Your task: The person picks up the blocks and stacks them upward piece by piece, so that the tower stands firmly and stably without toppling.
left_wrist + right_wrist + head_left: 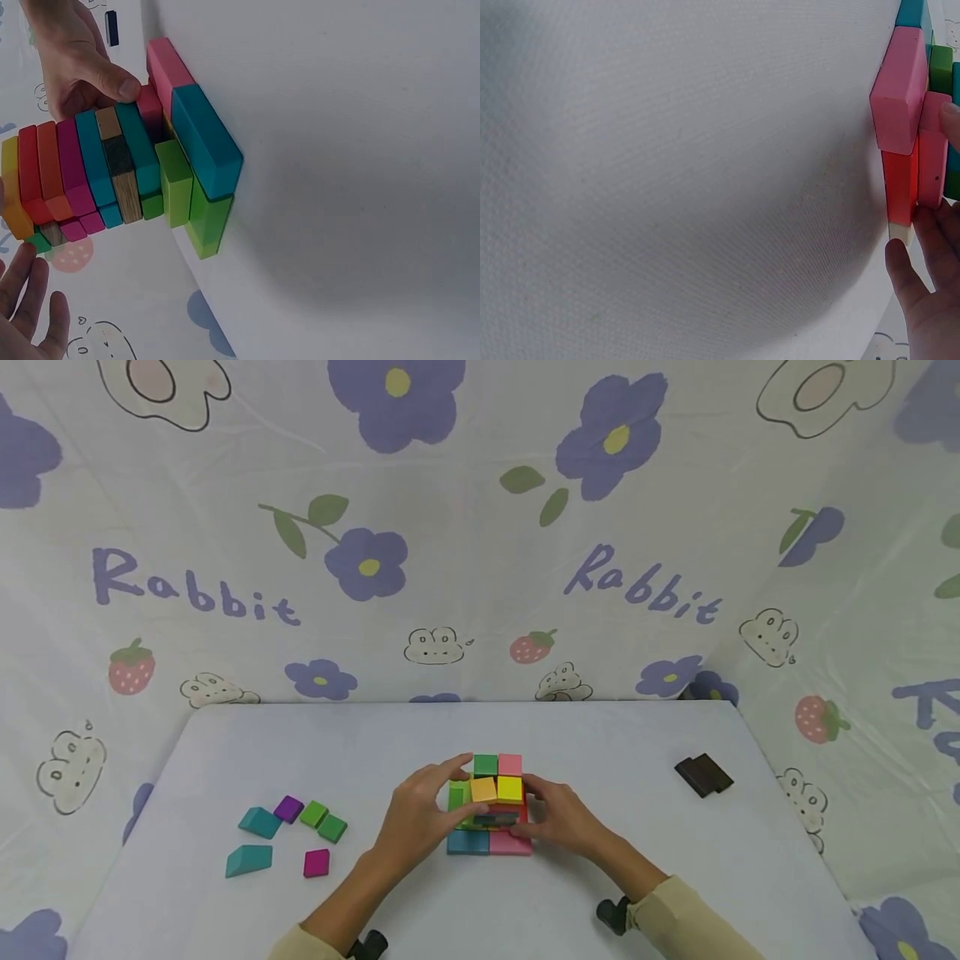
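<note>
A tall tower of colored wooden blocks rises from a flat base with a teal block and a pink block along its near side. Yellow, orange, green and pink blocks show at its top. My left hand spans the upper tower, thumb on the near side and index finger toward the far side. My right hand is at the tower's right; it pinches an upright pink block low in the stack, thumb at one end and fingers at the other.
Loose blocks lie left on the white table: two teal wedges, a purple block, two green blocks and a magenta block. Dark flat pieces lie at the right. A printed cloth hangs behind the table.
</note>
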Action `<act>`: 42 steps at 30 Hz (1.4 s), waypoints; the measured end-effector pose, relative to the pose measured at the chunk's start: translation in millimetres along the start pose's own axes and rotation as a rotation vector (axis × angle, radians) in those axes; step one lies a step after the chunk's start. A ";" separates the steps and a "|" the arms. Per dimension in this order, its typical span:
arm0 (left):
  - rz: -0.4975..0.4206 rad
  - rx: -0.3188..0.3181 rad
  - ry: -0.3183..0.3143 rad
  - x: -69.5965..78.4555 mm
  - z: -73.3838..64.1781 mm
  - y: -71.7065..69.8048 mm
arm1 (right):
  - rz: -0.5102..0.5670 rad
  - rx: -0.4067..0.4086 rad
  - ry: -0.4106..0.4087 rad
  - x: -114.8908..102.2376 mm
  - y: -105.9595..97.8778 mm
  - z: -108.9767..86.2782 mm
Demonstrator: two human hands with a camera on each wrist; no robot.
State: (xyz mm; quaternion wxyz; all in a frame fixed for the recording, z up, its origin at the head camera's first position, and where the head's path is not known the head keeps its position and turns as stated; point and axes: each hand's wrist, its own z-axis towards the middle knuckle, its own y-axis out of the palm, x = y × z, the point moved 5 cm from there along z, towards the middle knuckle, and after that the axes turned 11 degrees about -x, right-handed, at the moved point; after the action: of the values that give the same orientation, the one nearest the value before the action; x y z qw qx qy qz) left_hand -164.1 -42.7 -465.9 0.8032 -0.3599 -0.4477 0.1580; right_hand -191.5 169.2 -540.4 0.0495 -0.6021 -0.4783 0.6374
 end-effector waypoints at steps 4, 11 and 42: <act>0.012 0.014 0.008 0.0 -2.3 -2.4 | -0.005 0.000 -0.008 -0.2 0.3 0.2; 0.002 -0.007 0.032 0.2 -2.6 -1.8 | -0.014 0.004 -0.008 1.4 0.6 0.7; 0.032 0.049 -0.017 -23.9 -9.8 -17.8 | 0.003 -0.013 0.006 0.8 0.3 1.1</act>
State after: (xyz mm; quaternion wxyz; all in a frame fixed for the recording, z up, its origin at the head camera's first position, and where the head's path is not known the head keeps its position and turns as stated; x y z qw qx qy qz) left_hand -170.2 -73.0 -470.9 0.8053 -0.3459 -0.4446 0.1848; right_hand -192.4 169.0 -541.4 0.0459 -0.6049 -0.4813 0.6327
